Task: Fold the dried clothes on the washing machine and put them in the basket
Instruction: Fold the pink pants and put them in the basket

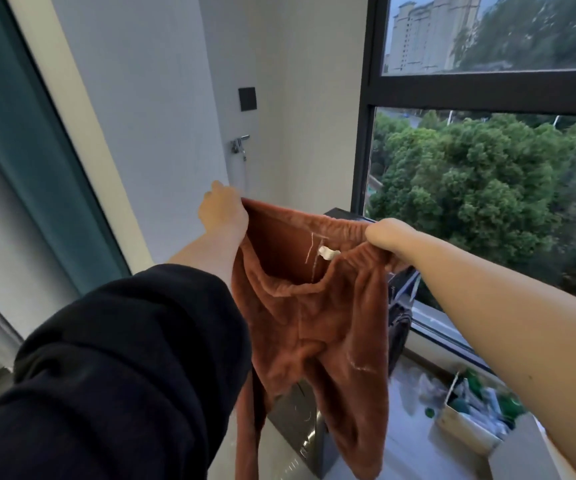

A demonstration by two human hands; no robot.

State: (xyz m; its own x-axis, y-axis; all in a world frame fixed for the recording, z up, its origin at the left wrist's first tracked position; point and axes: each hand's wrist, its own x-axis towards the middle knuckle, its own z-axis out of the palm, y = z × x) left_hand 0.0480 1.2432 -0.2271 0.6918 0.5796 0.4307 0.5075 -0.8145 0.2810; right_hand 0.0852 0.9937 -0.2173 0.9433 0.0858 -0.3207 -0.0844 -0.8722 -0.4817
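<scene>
Close to the person's body, a black sleeve covers the left arm; the right forearm is bare. Both arms reach forward and up. At their ends, the left grip is curled tight round one end of the waistband of the rust-brown trousers. The right grip pinches the other end, fingers folded over the elastic. The waistband sags open between them, with a white label showing inside. The legs dangle free in the air.

Assessment: the step in hand is holding the garment up and spread, ahead of folding. No fold is made yet. The next move calls for bringing the two waistband ends together so that one leg lies over the other, then lowering the garment onto a flat top.

Below the hanging legs stands what appears to be the washing machine, dark and glossy. The cloth hides most of its top, so laying room cannot be judged. To the right, an open cardboard box of bottles sits near the window sill. Farther off, a tap projects from the white wall, and the window frame closes the right side. No basket is in view.
</scene>
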